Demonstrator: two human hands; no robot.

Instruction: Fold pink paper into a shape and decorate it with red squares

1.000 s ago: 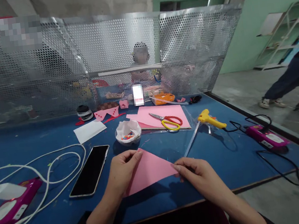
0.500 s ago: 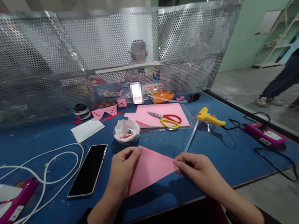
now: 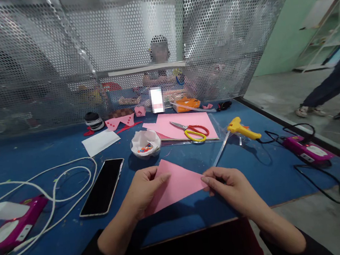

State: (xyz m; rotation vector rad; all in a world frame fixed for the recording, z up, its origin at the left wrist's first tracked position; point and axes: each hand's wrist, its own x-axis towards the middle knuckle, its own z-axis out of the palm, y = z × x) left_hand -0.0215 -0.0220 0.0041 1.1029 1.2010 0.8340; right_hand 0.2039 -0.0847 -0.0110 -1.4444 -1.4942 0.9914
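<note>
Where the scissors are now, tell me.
In the head view, right of centre, the scissors lie on the flat pink sheet, between the bowl on the left and the glue gun on the right.

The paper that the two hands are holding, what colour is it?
The paper is pink, with no pattern showing; the head view shows it best.

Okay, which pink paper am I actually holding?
The tapering piece nearest you, held by left hand and right hand; the pink sheet under the scissors and red-dotted pink cutout sit farther back.
</note>
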